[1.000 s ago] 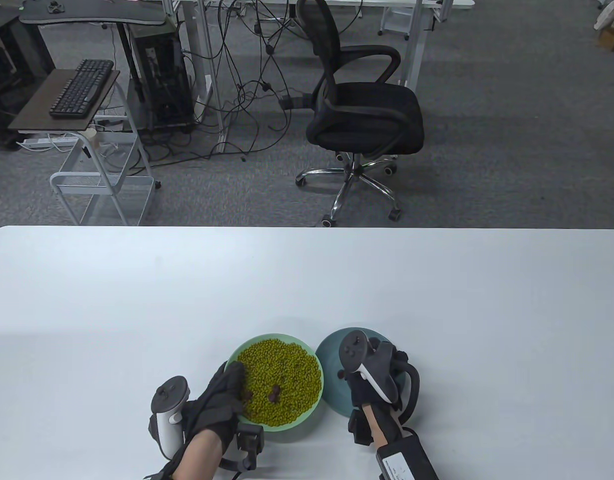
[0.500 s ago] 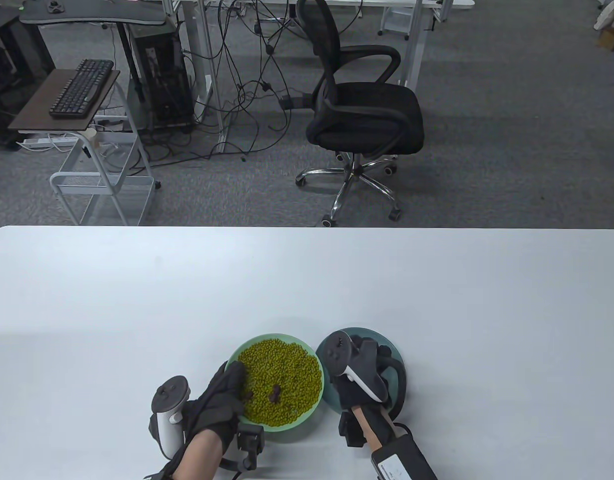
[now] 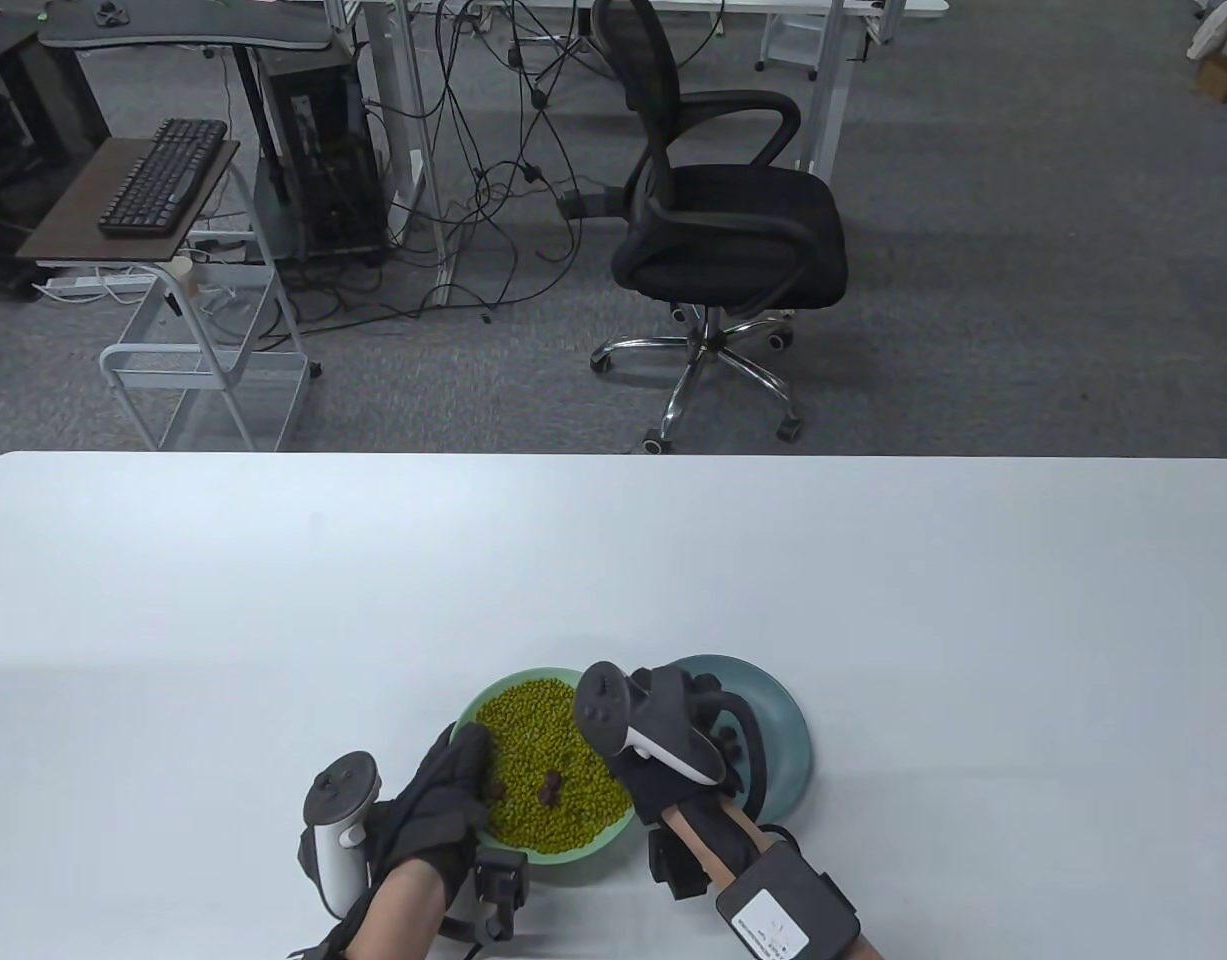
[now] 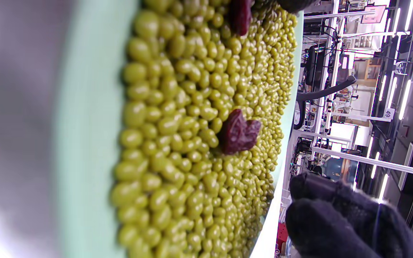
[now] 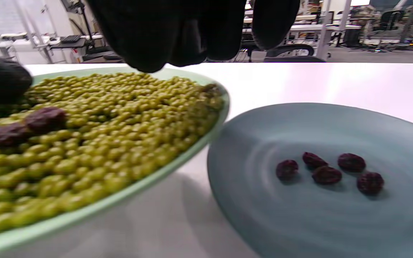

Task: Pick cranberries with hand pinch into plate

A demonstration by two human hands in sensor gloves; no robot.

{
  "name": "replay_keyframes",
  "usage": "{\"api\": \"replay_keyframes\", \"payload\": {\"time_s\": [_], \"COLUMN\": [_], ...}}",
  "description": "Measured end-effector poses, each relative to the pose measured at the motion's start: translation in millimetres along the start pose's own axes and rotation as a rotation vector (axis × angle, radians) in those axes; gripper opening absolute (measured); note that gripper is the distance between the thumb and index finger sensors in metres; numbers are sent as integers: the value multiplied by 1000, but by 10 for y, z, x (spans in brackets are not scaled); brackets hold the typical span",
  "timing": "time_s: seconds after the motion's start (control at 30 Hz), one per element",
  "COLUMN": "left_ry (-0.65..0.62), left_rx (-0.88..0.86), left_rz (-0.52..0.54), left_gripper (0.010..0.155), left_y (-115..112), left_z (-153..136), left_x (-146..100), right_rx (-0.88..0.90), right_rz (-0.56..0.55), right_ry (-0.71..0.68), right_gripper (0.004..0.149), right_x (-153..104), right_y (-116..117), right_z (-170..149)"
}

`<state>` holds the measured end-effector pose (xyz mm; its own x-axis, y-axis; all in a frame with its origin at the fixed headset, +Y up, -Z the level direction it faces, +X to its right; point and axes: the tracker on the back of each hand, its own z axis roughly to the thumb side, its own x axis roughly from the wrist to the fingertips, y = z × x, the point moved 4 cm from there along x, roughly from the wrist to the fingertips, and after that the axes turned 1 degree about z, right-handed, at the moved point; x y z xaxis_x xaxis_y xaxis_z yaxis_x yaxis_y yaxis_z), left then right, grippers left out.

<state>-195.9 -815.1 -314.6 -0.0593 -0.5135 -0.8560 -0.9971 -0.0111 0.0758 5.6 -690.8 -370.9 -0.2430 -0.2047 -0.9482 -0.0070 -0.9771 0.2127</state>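
Observation:
A light green bowl point(image 3: 493, 700) heaped with green beans holds two dark red cranberries point(image 3: 550, 789) near its front; they also show in the left wrist view point(image 4: 238, 132) and the right wrist view point(image 5: 45, 118). A teal plate point(image 3: 778, 735) to its right holds several cranberries point(image 5: 326, 173). My left hand point(image 3: 463, 770) rests on the bowl's left rim, fingers over the beans. My right hand point(image 3: 663, 740) hovers over the bowl's right edge; its fingers point(image 5: 149, 36) hang bunched with nothing seen between them.
The bowl and plate stand side by side near the white table's point(image 3: 273, 600) front edge, rims almost touching. An office chair point(image 3: 723, 220) and a keyboard stand point(image 3: 143, 190) are on the floor beyond the table.
My right hand has moved left from above the teal plate to the green bowl's right edge. The left hand and the bowl have stayed still.

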Motion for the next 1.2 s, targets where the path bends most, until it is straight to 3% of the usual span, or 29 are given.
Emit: {"api": "replay_keyframes", "payload": {"time_s": [0.3, 0.57, 1.2], "left_ry": [0, 1, 4], "left_rx": [0, 0, 2], "left_rz": [0, -3, -2], "left_gripper": [48, 48, 48], "left_y": [0, -6, -8], "left_z": [0, 1, -5], "left_x": [0, 1, 2], "right_rx": [-65, -200, -326], "right_rz": [92, 107, 83], "right_ry": [-93, -167, -221], "right_gripper": [54, 55, 56], "right_x": [16, -6, -68], "right_y": [9, 65, 190], "right_z": [336, 581, 668]}}
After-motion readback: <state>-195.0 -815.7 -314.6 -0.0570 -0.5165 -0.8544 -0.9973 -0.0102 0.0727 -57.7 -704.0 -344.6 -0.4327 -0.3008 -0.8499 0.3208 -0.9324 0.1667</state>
